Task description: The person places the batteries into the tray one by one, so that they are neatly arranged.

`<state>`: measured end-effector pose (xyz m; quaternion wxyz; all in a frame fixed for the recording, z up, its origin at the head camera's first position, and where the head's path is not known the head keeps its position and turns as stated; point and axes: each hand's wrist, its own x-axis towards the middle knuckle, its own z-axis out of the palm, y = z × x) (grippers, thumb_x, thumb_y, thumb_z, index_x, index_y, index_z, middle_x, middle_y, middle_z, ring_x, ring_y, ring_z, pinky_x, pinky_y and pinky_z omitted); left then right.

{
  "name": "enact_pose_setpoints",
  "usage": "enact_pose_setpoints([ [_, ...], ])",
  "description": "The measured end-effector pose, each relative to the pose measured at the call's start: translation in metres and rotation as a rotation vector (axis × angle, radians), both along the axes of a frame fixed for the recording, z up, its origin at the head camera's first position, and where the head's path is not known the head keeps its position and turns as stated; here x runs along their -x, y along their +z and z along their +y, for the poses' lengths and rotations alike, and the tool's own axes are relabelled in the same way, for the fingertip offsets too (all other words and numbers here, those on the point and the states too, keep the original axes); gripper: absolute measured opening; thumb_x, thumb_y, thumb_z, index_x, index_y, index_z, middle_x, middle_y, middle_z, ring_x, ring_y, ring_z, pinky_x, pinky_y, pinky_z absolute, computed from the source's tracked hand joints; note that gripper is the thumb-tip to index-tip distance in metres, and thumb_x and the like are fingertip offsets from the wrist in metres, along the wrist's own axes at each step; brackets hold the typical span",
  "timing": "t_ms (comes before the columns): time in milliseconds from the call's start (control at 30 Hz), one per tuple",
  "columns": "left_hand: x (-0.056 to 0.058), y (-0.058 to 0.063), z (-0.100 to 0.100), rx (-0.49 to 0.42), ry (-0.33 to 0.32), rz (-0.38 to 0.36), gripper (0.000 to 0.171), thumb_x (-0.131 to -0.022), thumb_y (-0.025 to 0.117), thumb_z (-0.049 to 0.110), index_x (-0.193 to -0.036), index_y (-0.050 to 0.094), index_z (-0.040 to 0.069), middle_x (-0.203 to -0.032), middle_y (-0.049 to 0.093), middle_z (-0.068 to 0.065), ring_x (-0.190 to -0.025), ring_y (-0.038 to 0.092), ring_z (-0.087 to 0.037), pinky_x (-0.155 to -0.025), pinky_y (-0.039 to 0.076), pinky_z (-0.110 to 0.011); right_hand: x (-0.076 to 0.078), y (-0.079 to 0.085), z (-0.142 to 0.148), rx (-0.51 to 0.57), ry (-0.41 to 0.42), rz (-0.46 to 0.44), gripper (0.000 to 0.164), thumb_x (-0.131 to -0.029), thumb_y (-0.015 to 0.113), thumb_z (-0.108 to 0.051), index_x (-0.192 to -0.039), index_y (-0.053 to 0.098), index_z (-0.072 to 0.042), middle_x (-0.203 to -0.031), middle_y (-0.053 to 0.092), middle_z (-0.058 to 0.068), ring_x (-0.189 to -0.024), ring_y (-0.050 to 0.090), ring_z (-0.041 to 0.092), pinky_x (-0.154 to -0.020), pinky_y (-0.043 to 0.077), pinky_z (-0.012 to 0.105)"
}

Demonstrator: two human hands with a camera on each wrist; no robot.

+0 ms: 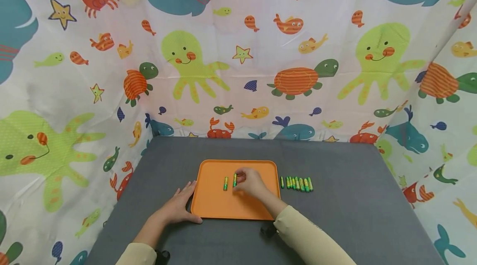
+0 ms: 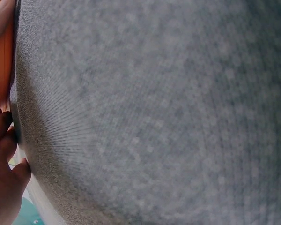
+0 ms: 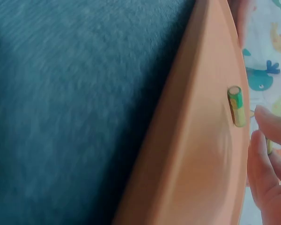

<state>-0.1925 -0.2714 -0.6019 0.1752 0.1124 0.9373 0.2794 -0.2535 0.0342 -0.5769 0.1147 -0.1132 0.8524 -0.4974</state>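
An orange tray [image 1: 216, 209] lies on the grey table. My right hand [image 1: 250, 182] is over its middle, pinching a green and yellow battery [image 1: 234, 180] between thumb and fingers. In the right wrist view that hand [image 3: 271, 164] largely hides the battery [image 3: 269, 146]. Just left of it, a second battery [image 1: 225, 184] lies on the tray, parallel to the held one; the right wrist view shows this battery [image 3: 236, 107] too. My left hand [image 1: 179, 207] rests against the tray's left side, fingers extended along the edge and thumb at the near left corner.
To the right of the tray, several more green and yellow batteries [image 1: 297, 184] lie side by side in a row on the table [image 1: 346, 198]. A cloth printed with sea animals [image 1: 246, 91] hangs behind the table and at both sides.
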Motion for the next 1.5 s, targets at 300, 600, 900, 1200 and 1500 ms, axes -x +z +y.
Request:
enact_pose_setpoints([
  [300,0.0,-0.001,-0.001,-0.006,-0.004,0.003,0.139,-0.06,0.091,0.062,-0.164,0.013,0.013,-0.17,0.016,-0.007,-0.158,0.011,-0.028,-0.125,0.005,-0.059,0.001,-0.006,-0.019,-0.038,-0.027,-0.025,0.055,-0.071,0.091,-0.002,-0.12,0.068,-0.001,-0.101,0.069,0.01,-0.088,0.063,0.018,-0.074,0.058,0.031],
  [600,0.0,-0.002,-0.002,0.002,-0.01,0.004,0.139,-0.061,0.09,0.063,-0.164,0.011,0.014,-0.17,0.014,-0.006,-0.158,0.01,-0.026,-0.126,0.004,-0.059,0.002,-0.013,-0.03,-0.107,-0.052,-0.033,0.053,-0.068,0.092,-0.002,-0.116,0.068,-0.002,-0.094,0.066,0.006,-0.081,0.059,0.014,-0.074,0.057,0.031],
  [900,0.0,0.0,0.0,0.013,0.009,-0.002,0.139,-0.059,0.091,0.063,-0.164,0.013,0.014,-0.17,0.016,-0.008,-0.158,0.012,-0.028,-0.125,0.005,-0.06,0.004,-0.013,-0.032,-0.135,-0.026,-0.004,0.054,-0.068,0.092,-0.001,-0.116,0.068,0.0,-0.092,0.065,0.008,-0.078,0.056,0.016,-0.069,0.053,0.031],
  [1200,0.0,0.003,0.002,0.017,0.015,-0.003,0.14,-0.059,0.091,0.062,-0.164,0.012,0.014,-0.17,0.015,-0.007,-0.158,0.012,-0.027,-0.126,0.004,-0.058,0.003,-0.013,-0.031,-0.133,-0.02,-0.005,0.058,-0.069,0.091,-0.001,-0.122,0.067,0.0,-0.094,0.064,0.009,-0.079,0.055,0.018,-0.07,0.053,0.032],
  [1500,-0.001,0.003,0.003,0.028,0.018,-0.006,0.14,-0.059,0.091,0.063,-0.164,0.012,0.014,-0.17,0.015,-0.009,-0.158,0.012,-0.028,-0.126,0.004,-0.058,0.003,-0.008,-0.027,-0.114,-0.026,-0.043,0.064,-0.067,0.093,-0.004,-0.125,0.065,-0.004,-0.105,0.064,0.006,-0.085,0.058,0.017,-0.078,0.055,0.035],
])
